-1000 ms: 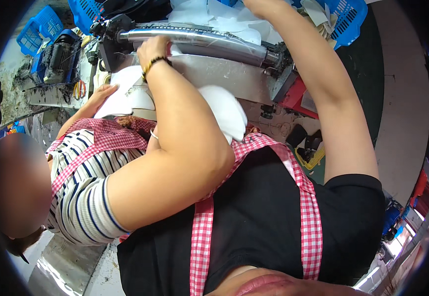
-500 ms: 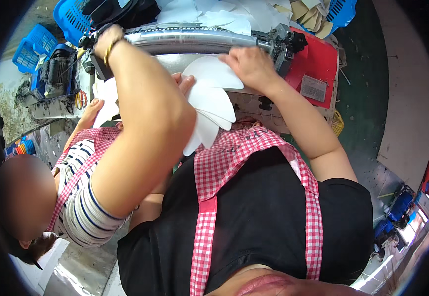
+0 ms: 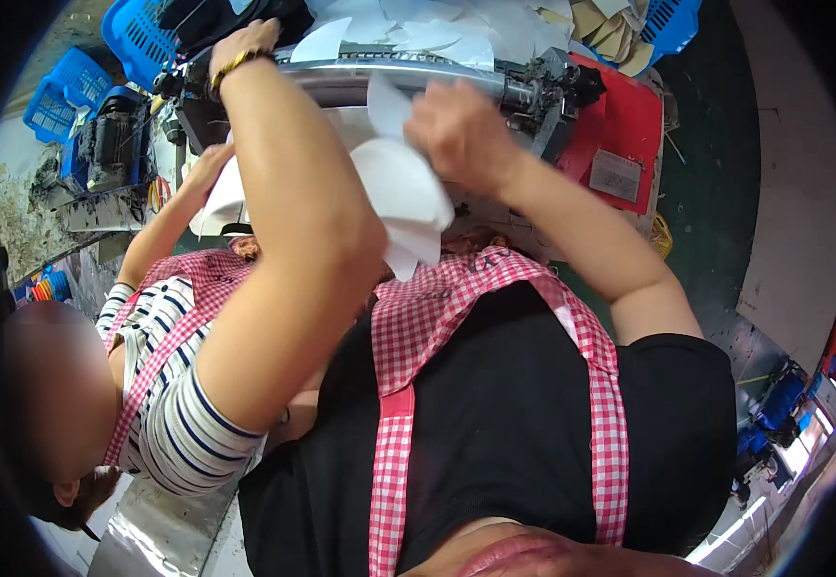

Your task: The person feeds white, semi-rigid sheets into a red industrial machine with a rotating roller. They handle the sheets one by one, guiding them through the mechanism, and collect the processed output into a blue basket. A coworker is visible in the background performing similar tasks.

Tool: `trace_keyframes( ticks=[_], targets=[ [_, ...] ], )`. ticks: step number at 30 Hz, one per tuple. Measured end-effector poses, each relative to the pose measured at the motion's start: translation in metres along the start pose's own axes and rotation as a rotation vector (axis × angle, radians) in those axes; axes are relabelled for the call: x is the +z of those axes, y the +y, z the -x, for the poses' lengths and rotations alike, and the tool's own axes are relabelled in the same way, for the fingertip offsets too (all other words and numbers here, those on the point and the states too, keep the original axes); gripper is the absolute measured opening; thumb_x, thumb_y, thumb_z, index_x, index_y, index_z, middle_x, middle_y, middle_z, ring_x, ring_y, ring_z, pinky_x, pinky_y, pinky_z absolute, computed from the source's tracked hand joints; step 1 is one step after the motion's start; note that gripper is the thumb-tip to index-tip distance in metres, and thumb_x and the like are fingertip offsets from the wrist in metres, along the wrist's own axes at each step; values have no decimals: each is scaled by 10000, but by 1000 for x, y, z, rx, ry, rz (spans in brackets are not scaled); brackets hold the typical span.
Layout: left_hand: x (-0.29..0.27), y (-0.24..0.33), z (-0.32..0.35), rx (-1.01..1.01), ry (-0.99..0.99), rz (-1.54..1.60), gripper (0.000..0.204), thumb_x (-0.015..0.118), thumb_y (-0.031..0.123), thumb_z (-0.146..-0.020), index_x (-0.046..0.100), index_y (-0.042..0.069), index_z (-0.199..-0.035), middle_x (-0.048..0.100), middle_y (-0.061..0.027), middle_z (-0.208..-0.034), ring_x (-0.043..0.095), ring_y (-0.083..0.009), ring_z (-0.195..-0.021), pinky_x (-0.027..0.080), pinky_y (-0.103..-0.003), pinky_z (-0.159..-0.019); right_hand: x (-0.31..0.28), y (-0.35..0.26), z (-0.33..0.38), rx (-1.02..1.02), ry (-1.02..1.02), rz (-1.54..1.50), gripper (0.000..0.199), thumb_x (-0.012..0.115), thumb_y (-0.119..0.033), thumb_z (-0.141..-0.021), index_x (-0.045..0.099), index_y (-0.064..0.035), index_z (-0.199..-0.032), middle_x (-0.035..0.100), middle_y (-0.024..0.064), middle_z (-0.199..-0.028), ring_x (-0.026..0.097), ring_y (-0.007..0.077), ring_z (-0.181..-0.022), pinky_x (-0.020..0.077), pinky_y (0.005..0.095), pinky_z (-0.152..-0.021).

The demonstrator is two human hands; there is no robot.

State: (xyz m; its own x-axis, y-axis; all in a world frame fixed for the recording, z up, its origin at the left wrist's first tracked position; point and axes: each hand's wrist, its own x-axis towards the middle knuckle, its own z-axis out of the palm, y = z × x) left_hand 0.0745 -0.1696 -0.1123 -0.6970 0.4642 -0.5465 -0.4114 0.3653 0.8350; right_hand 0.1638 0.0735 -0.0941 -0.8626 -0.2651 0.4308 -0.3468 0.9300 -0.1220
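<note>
My right hand, a little blurred, is closed on the edge of a thin white curved sheet in front of the metal roller of a machine. Just below it, a fanned stack of similar white sheets hangs in front of my checked apron. My left hand is hidden behind a co-worker's raised arm, which crosses in front of me. That co-worker's one hand reaches over the left end of the roller. Their other hand holds more white sheets.
Many loose white pieces lie behind the roller. A red panel adjoins the machine's right end. Blue baskets stand at the far left, and another blue basket with tan pieces is at the far right.
My right hand has moved left, and one white sheet now stands apart from the fan. My left fingers have gone out of sight. The co-worker's reaching hand has moved farther over the roller.
</note>
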Motion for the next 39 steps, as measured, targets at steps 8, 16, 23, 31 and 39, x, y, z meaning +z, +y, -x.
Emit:
trace_keyframes(
  ticks=[8, 16, 23, 31, 39],
  targets=[
    [16, -22, -29, 506, 245, -549, 194, 633, 217, -1000, 657, 37, -931, 603, 47, -834, 508, -45, -789, 403, -215, -667, -3, 25, 0, 555, -33, -502, 270, 712, -264, -867, 726, -60, -1043, 699, 82, -879, 651, 205, -878, 504, 343, -764],
    [52, 5, -22, 380, -27, 101, 247, 647, 201, -986, 678, -32, -1061, 700, -33, -926, 617, -67, -816, 496, -226, -705, 5, 3, 23, 867, -91, -605, 251, 698, -261, -892, 716, -11, -888, 673, 132, -684, 657, 230, -629, 503, 379, -627],
    [25, -24, -51, 324, 110, -521, 422, 717, 363, -897, 731, -58, -897, 730, -190, -780, 666, -177, -688, 522, -364, -666, 14, 37, -7, 487, 173, -109, 285, 608, -344, -944, 720, -87, -998, 727, 136, -1001, 678, 341, -931, 531, 454, -795],
    [44, -5, -82, 162, -202, 27, 356, 618, 339, -1009, 729, 4, -961, 682, 13, -816, 605, -49, -701, 461, -210, -602, 41, 116, -45, 722, -409, -419, 224, 571, -156, -876, 760, -122, -992, 719, 137, -1108, 633, 316, -1130, 502, 400, -918],
    [8, -86, -8, 139, -146, 279, 352, 595, 359, -1013, 700, 24, -1037, 693, -16, -889, 616, -83, -755, 491, -238, -700, 44, -21, 32, -23, -29, 165, 81, 598, -165, -799, 648, -129, -746, 599, 35, -758, 605, 209, -842, 488, 359, -747]
  ],
)
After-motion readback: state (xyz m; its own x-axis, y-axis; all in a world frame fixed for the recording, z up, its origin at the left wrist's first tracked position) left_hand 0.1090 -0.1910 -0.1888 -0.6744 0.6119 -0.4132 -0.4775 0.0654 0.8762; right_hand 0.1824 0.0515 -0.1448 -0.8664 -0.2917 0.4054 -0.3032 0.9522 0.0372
